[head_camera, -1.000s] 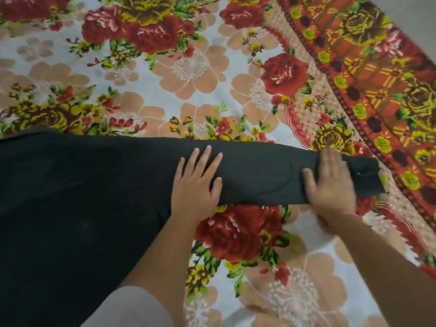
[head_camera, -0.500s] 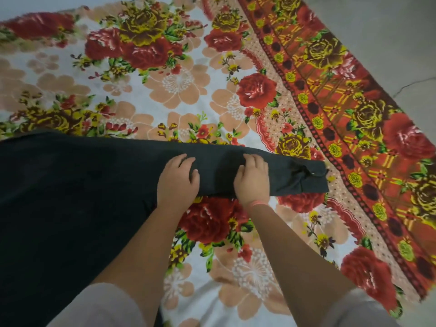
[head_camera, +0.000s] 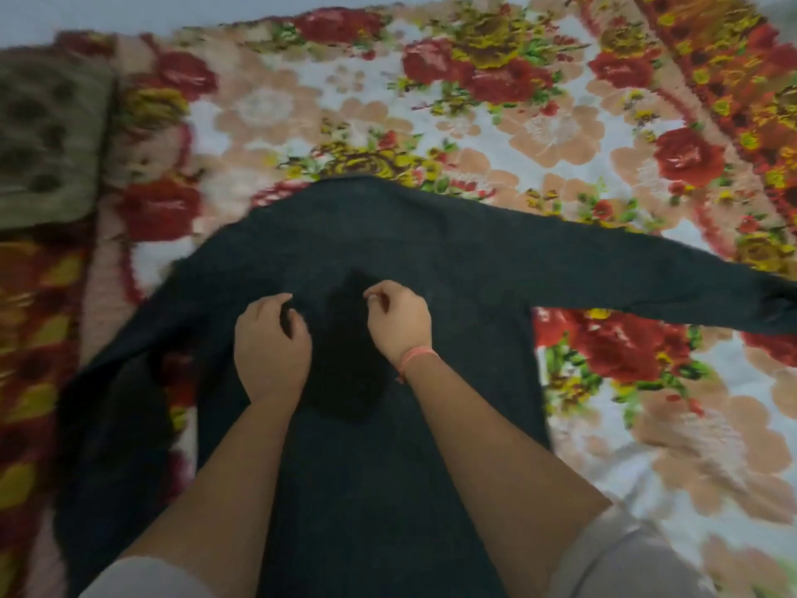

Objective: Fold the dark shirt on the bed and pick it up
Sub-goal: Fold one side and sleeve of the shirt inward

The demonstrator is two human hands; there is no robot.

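The dark shirt [head_camera: 388, 235] lies spread flat on the floral bed cover [head_camera: 560, 123], its body running toward me. One sleeve [head_camera: 647, 278] stretches out to the right, and the other sleeve [head_camera: 112, 425] hangs crumpled at the left. Both hands sit on the middle of the shirt's body, a hand's width apart. My left hand [head_camera: 271, 343] has its fingers curled and pinches a bit of dark cloth. My right hand [head_camera: 399, 321], with an orange thread at the wrist, is curled too, thumb and forefinger closed on the fabric. A dark shadow lies between them. The frame is motion-blurred.
An olive-brown spotted cushion or blanket [head_camera: 43, 135] lies at the far left on the bed. The cover's red and yellow border [head_camera: 733, 58] runs along the right edge. Pale floor [head_camera: 86, 10] shows at the top left.
Both hands have left the right sleeve and moved left to the middle of the shirt's body. Their flat fingers have curled. The view has swung left, showing the whole shirt.
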